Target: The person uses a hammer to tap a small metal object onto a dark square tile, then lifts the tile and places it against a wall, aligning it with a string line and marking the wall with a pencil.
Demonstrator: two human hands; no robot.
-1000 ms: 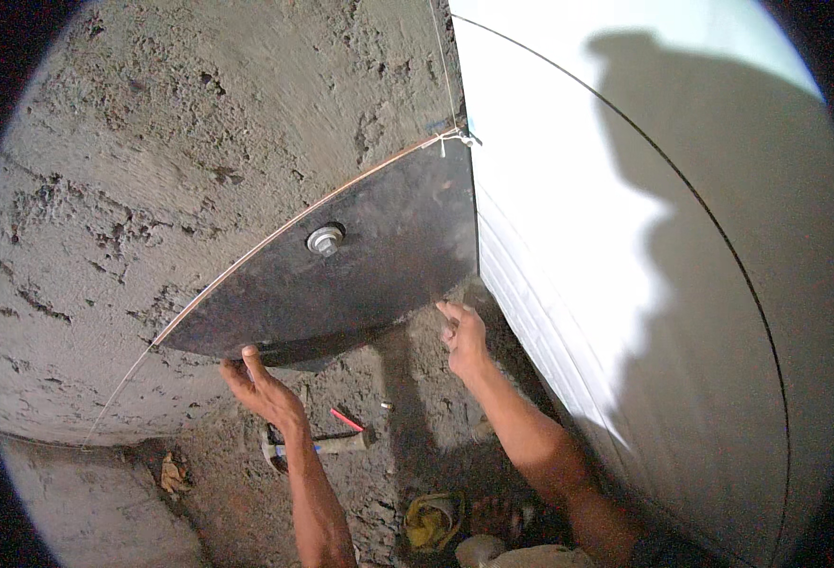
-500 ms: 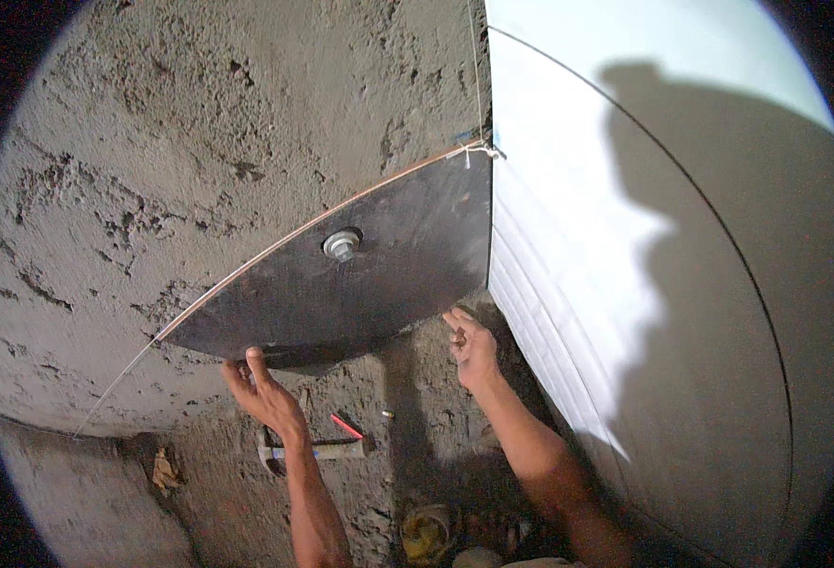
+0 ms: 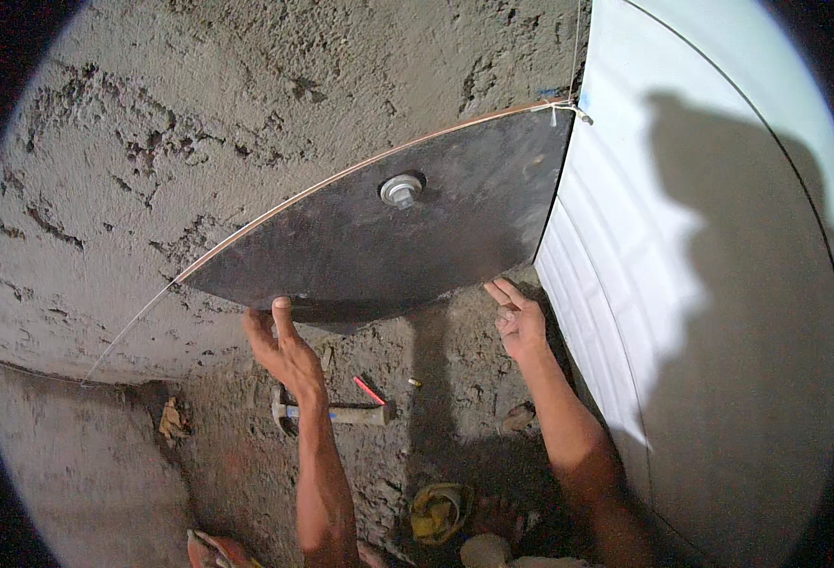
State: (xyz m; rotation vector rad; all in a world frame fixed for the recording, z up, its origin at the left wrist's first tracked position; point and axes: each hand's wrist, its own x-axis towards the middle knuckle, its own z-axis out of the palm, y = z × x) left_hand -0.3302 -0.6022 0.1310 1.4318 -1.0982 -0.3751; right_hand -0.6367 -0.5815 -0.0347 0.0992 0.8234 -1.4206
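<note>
A large dark grey tile (image 3: 341, 251) stands against the rough cement wall, a round hole in it around a metal pipe plug (image 3: 403, 192). My left hand (image 3: 289, 355) is at the tile's lower left edge, thumb on its face and fingers around the edge, partly hidden. Under the lower right edge is my right hand (image 3: 519, 322), two fingers stretched up to the tile and the others curled. A pale string (image 3: 341, 178) runs along the tile's upper edge and is tied at the right corner.
Below the tile, a hammer (image 3: 341, 415) and a red pencil-like stick (image 3: 369, 390) lie on the rough ground. A yellow object (image 3: 436, 511) sits near my body. White panelling (image 3: 616, 237) borders the tile on the right, with a shadow cast over it.
The view has shifted, so the tile and both hands appear higher and farther right. Both hands keep their places along the tile's lower edge.
</note>
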